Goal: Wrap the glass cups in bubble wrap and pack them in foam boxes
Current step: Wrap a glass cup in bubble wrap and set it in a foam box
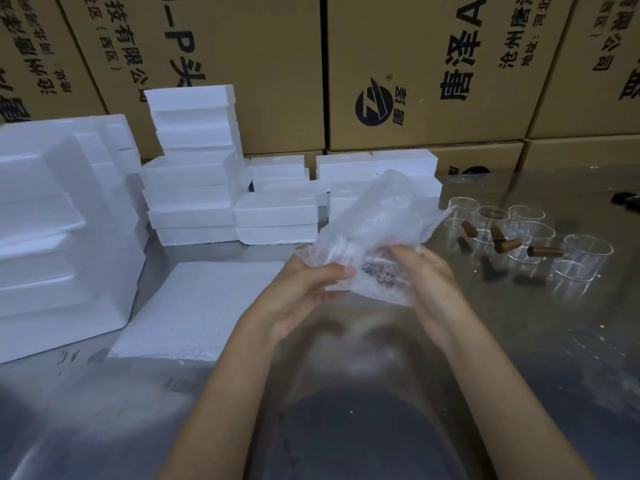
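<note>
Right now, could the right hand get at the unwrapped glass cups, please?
Probably not yet: the right hand grips the bubble-wrapped bundle with the left hand. The glass cups stand unobstructed just beyond.

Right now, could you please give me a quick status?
Both hands, left and right, grip clear bubble-wrap bundle. Bare glass cups wait right. White foam boxes behind, unobstructed.

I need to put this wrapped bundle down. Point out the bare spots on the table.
Bare steel lies below the hands, between the bubble wrap sheets and the glass cups. Crowded: foam boxes along the back and left.
</note>
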A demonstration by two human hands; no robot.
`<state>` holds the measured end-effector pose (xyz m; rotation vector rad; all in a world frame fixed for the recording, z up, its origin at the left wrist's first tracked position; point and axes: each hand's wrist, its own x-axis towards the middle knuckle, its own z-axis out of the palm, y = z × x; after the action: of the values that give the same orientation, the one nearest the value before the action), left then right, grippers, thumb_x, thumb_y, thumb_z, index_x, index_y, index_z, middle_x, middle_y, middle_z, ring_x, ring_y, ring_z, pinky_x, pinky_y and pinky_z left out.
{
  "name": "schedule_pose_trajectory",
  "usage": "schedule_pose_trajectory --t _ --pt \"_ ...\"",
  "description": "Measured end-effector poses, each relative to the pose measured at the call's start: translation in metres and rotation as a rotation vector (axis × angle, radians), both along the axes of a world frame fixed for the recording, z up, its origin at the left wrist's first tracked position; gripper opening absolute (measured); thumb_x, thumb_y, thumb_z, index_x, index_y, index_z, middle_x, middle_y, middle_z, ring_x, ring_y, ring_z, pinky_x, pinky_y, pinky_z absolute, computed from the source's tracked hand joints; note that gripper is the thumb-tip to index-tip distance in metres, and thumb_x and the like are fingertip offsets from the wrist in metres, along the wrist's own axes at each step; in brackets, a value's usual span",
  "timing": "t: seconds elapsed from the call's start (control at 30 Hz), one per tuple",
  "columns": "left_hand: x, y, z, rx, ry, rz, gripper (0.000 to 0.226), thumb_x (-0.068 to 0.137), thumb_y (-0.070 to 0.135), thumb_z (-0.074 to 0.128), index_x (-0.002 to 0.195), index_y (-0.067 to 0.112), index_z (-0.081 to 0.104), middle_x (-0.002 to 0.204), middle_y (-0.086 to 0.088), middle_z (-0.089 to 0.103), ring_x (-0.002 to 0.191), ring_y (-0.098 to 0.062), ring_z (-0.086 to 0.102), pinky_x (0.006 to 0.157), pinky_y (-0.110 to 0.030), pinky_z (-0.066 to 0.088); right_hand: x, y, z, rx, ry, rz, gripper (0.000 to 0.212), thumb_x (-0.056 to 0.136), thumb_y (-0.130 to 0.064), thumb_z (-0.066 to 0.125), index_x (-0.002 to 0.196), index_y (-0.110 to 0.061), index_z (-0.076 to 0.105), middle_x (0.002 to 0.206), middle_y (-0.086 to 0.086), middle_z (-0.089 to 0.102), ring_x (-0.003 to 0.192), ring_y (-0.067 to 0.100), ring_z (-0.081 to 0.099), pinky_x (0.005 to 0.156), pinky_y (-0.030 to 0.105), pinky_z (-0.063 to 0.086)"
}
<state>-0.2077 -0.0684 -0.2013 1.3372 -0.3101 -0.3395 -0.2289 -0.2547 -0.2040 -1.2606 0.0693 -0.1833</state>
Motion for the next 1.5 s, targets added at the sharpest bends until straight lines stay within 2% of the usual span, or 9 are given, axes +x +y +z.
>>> schedule_pose_trajectory --t 0.23,0.37,0.53,0.7,0.9,1.03,1.13,1.33,1.5 --pt "-0.004 -0.003 -0.002 0.292 0.046 0.065 0.077 0.057 0.018 0.089 0.124 0.018 0.051 0.113 -0.005 0.073 0.104 -0.025 0.071 0.099 -0.047 0.052 0.009 -0.003 -0.011 -0.233 -0.009 -0.177 0.024 0.089 -0.021 0.074 0.072 -0.005 0.068 0.061 -0.002 0.068 0.057 0.009 0.064 0.056 0.022 0.053" --pt "-0.004 -0.001 -0.002 0.396 -0.006 0.053 0.066 0.062 0.026 0.087 0.121 0.020 0.057 0.111 0.000 0.074 0.103 -0.018 0.071 0.099 -0.042 0.052 0.012 -0.001 -0.016 -0.391 -0.043 -0.181 0.028 0.086 -0.016 0.077 0.083 0.010 0.065 0.070 0.007 0.063 0.066 0.015 0.058 0.065 0.029 0.051" --pt "-0.002 -0.002 -0.005 0.390 -0.047 0.118 0.041 0.074 0.024 0.077 0.113 0.021 0.068 0.108 -0.003 0.075 0.102 -0.022 0.071 0.100 -0.045 0.052 0.009 0.002 -0.021 -0.642 -0.024 -0.156 0.018 0.080 -0.015 0.077 0.088 -0.001 0.069 0.079 0.011 0.071 0.074 0.022 0.068 0.074 0.047 0.059" --pt "-0.002 -0.023 -0.015 0.513 -0.090 0.324 0.041 0.057 0.029 0.066 0.098 0.027 0.072 0.092 0.009 0.076 0.093 -0.013 0.071 0.088 -0.039 0.058 0.001 0.016 -0.018 -0.913 -0.167 -0.197 0.024 0.077 -0.022 0.065 0.095 -0.029 0.051 0.087 -0.012 0.062 0.087 0.015 0.057 0.071 0.035 0.049" --pt "-0.005 -0.028 -0.016 0.592 -0.204 0.351 0.036 0.058 0.037 0.062 0.093 0.028 0.061 0.089 0.011 0.070 0.085 -0.013 0.066 0.081 -0.039 0.056 -0.001 0.014 -0.021 -1.030 -0.257 -0.092 0.024 0.092 -0.022 0.048 0.092 -0.012 0.070 0.103 -0.010 0.063 0.109 0.012 0.044 0.089 0.027 0.036" --pt "-0.002 -0.020 -0.004 0.538 -0.284 0.393 0.028 0.060 0.029 0.062 0.087 0.024 0.058 0.103 -0.003 0.059 0.085 -0.018 0.051 0.069 -0.031 0.043 -0.001 0.010 -0.024 -1.148 -0.227 -0.037 0.030 0.088 -0.032 0.033 0.070 -0.026 0.057 0.094 -0.016 0.054 0.109 0.007 0.039 0.087 0.026 0.027" --pt "0.000 -0.017 -0.004 0.563 -0.398 0.401 0.001 0.077 0.019 0.068 0.077 0.019 0.068 0.093 0.004 0.058 0.088 -0.015 0.050 0.072 -0.019 0.039 0.001 0.010 -0.023 -1.108 -0.206 -0.036 0.031 0.092 -0.023 0.047 0.063 -0.030 0.053 0.085 -0.018 0.051 0.109 0.008 0.041 0.089 0.028 0.032" --pt "0.000 -0.023 -0.022 1.046 -0.600 0.405 0.029 0.092 0.029 0.054 0.080 0.010 0.073 0.101 0.007 0.048 0.098 -0.014 0.036 0.094 -0.030 0.035 0.002 0.010 -0.013 -0.471 -0.163 -0.132 0.027 0.079 -0.032 0.044 0.094 -0.031 0.066 0.101 -0.016 0.069 0.094 0.005 0.061 0.072 0.017 0.048" --pt "-0.004 -0.020 -0.016 0.862 -0.506 0.414 0.025 0.090 0.031 0.045 0.083 0.010 0.058 0.094 0.008 0.051 0.100 -0.015 0.045 0.083 -0.030 0.039 0.002 0.013 -0.022 -0.783 -0.132 0.016 0.034 0.086 -0.047 0.033 0.081 -0.052 0.067 0.108 -0.041 0.055 0.119 -0.014 0.039 0.102 0.024 0.034"
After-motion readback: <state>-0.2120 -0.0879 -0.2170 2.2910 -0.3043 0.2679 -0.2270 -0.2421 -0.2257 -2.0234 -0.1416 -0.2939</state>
